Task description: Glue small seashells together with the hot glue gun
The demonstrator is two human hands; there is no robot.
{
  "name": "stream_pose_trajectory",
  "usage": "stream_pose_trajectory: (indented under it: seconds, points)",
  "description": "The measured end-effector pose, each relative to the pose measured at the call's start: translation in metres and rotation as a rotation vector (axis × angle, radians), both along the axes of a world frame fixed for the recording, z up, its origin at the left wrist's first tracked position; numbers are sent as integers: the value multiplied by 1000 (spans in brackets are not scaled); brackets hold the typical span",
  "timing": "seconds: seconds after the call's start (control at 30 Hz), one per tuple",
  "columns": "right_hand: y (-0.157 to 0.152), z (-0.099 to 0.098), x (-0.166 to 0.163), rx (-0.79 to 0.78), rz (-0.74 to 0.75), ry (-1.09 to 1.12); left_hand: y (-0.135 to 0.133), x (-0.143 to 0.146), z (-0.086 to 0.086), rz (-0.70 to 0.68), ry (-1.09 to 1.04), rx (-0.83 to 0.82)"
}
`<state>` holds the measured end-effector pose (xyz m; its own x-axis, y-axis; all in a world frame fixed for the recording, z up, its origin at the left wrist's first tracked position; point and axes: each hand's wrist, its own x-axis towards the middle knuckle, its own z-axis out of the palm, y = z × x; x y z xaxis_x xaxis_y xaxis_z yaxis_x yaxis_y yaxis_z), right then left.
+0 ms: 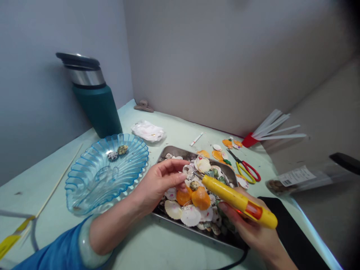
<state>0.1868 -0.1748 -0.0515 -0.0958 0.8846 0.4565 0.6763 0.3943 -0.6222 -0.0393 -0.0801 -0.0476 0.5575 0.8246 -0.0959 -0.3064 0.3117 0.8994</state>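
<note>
- the left hand [161, 179] pinches a small shell [188, 170] with its thumb and fingers.
- the small shell is right at the ends of the fingers, up over the tray [180, 151].
- the right hand [254, 233] is wrapped around the yellow glue gun [230, 194], and the fat back end pokes out past the hand.
- the glue gun's tip points at the left hand and is just beside the small shell. i cannot tell if they touch.
- the tray holds a big heap of shells, with orange shells [200, 198] and white ones near the front.
- the blue dish [135, 165] is left of the tray, with two bumpy shells [113, 156] in it.
- the scissors [239, 162] lie right of the tray.
</note>
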Motion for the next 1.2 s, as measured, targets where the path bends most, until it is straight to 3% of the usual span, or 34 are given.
stream_pose_trajectory:
  seconds: [1.2]
  points:
    - [1, 6, -3, 21, 43, -49, -1, 0, 1, 7, 1, -1]
